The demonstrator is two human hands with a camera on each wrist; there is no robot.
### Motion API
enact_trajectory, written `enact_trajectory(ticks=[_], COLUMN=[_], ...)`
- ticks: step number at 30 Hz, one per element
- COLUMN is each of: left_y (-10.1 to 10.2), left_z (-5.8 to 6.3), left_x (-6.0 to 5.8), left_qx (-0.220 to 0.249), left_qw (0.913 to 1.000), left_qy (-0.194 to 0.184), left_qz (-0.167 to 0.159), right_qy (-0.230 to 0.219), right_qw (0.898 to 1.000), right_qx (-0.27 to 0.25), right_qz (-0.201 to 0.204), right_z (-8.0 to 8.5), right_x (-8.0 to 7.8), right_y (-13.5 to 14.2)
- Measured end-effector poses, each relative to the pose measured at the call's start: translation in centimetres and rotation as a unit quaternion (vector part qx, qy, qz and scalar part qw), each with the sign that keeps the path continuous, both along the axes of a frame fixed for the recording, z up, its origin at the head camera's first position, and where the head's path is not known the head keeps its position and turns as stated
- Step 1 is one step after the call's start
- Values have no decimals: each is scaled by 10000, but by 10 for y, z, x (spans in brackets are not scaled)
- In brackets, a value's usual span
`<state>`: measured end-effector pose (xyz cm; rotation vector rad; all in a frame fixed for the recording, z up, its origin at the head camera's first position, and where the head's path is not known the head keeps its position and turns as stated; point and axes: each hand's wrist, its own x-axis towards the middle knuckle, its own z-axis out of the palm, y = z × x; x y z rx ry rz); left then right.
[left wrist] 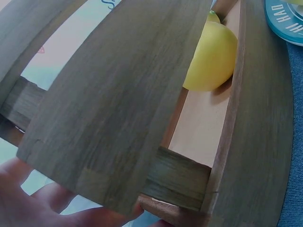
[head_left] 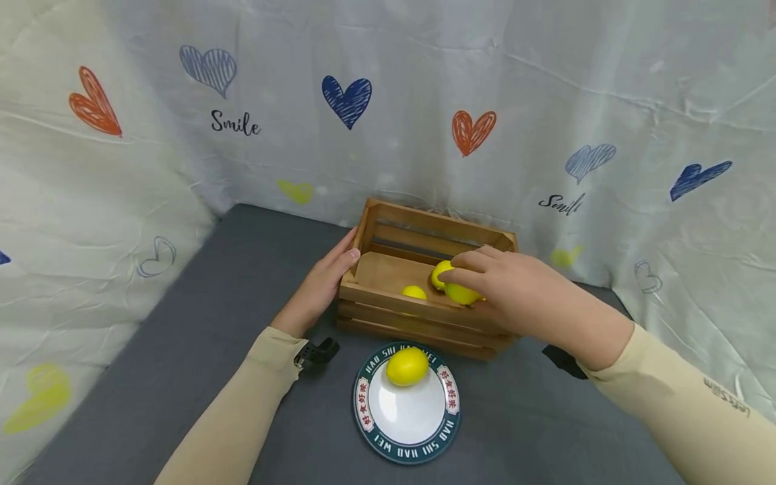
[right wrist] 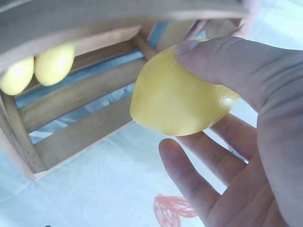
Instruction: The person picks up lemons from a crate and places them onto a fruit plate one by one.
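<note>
My right hand [head_left: 521,289] is over the right part of a slatted wooden crate [head_left: 418,311]. It holds a yellow lemon [right wrist: 175,97], with the thumb on one side and fingers on the other. Two more lemons lie inside the crate: one lemon [head_left: 415,292] near the front slats, another lemon [head_left: 441,275] just beside the held one. At the crate's left end my left hand [head_left: 318,289] grips the side, thumb at the top edge. The left wrist view shows its fingers [left wrist: 57,198] round the end of the slats.
In front of the crate stands a round plate [head_left: 400,424] with a green lettered rim and a lemon [head_left: 407,366] on it. A dark grey cloth [head_left: 242,283] covers the table. Behind hangs a white curtain [head_left: 400,40] printed with hearts.
</note>
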<state>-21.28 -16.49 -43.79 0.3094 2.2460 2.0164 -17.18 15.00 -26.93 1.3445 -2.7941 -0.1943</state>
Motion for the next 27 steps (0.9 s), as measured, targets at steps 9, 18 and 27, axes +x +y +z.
enact_trajectory(ticks=[9, 18, 27], left_y=[-1, -3, -1], left_z=[1, -2, -1], left_x=[1, 2, 0], left_qx=[-36, -71, -90], left_qw=[10000, 10000, 10000], left_qy=[2, -44, -24], left_qz=[39, 45, 21], right_qy=[16, -310, -723], right_qw=[9994, 9985, 9966], right_qx=[-220, -226, -279], right_qz=[279, 399, 262], right_z=[-8, -48, -90], right_x=[36, 57, 73], right_y=[1, 4, 8])
